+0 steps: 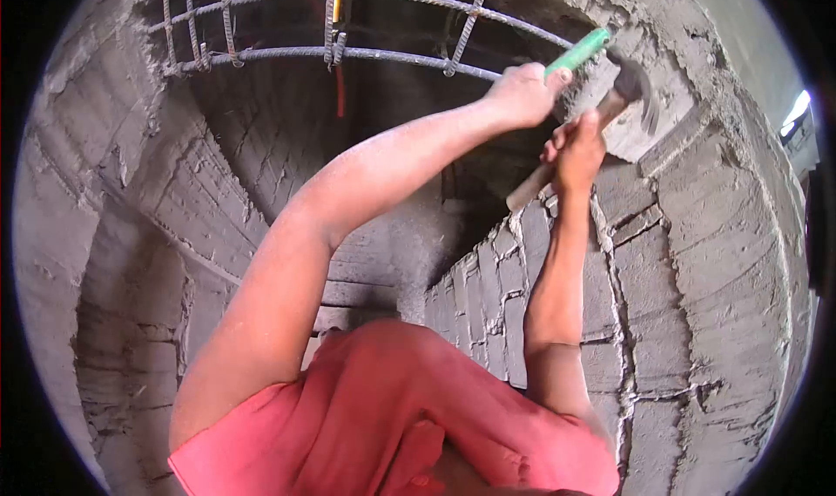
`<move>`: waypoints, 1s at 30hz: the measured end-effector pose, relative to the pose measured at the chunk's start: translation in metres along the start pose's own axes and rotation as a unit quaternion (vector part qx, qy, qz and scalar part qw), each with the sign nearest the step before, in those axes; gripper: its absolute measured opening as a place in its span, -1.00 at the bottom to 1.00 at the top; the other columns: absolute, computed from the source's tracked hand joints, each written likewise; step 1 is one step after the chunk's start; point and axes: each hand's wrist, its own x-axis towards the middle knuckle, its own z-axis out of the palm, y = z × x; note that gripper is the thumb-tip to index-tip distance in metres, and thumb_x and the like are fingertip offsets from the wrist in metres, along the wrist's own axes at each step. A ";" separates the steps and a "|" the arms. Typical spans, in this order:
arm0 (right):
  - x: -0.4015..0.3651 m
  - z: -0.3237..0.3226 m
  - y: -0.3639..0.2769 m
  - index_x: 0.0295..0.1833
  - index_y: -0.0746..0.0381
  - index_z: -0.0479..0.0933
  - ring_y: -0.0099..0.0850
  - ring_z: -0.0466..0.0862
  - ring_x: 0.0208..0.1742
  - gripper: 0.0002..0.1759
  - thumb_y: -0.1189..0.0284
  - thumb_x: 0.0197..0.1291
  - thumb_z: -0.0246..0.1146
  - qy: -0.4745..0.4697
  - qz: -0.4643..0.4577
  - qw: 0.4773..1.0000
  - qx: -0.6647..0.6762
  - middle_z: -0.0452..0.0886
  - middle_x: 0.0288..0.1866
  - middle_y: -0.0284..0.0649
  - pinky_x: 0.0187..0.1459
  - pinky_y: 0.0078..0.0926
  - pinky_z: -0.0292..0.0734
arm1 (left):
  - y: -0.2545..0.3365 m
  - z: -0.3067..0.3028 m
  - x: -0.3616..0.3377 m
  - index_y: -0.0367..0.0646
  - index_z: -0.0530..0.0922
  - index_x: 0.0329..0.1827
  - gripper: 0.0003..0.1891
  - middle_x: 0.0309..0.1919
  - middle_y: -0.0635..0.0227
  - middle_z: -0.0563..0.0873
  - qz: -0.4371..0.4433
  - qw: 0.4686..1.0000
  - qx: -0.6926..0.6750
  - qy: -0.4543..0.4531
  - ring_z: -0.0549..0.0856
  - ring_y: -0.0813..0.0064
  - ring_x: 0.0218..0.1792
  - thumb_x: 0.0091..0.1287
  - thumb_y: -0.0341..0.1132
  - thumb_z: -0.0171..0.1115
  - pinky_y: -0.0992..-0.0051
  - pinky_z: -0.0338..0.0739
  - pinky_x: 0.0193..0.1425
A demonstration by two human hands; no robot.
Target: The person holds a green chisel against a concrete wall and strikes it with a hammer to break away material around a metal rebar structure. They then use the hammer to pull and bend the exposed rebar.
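My left hand (527, 95) is closed round a green chisel (578, 53), whose upper end slants up to the right against rough concrete. Just below it, my right hand (578, 152) grips a claw hammer (613, 106) by its wooden handle. The dark hammer head, with its curved claw towards the right, lies close beside the chisel, in front of a pale concrete face (651, 123). The handle's butt sticks out below my right hand. The chisel's lower part is hidden in my left hand.
Crossed steel rebar (392, 58) spans a dark opening at the top, its right end near my left hand. A yellow bar (337, 0) and a red strip (340, 91) show behind it. Rough mortared block walls (653, 304) curve round both sides.
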 end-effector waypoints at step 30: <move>-0.225 -0.050 0.062 -0.08 0.21 0.28 -0.51 0.36 -0.63 -0.33 -0.26 0.39 0.06 0.085 0.020 0.995 0.040 0.32 -0.54 -0.31 -0.60 -0.52 0.37 | -0.101 0.056 -0.087 -0.19 0.44 -0.20 -0.46 -0.56 -0.02 0.54 0.125 0.982 -0.137 -0.033 0.68 -0.08 -0.45 0.46 0.22 0.12 0.16 0.47 -0.40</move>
